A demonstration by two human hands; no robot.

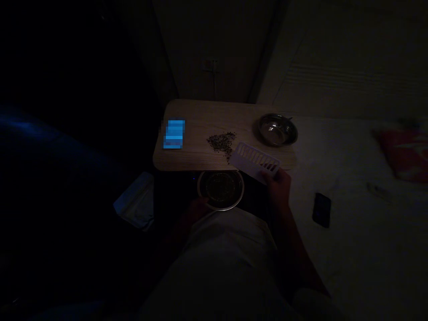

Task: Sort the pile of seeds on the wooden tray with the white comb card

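Note:
In dim light, my right hand (281,185) is closed on one end of a pale flat plastic piece (249,168) with a row of slots along it. The piece reaches over the table's front edge, beside a loose pile of small dark seeds or beans (220,143). My left hand (199,206), very dark, has its fingers at the rim of a round metal bowl (220,208). This bowl is just below the table's front edge, close to my body; its contents are too dark to name.
The wooden table (194,160) carries a shiny metal bowl (277,133) at the right and a glowing, blurred-out screen (174,133) at the left. A dark phone (322,209) lies on the pale surface to the right, with a red item (404,154) beyond. A pale bag-like item (137,203) is at lower left.

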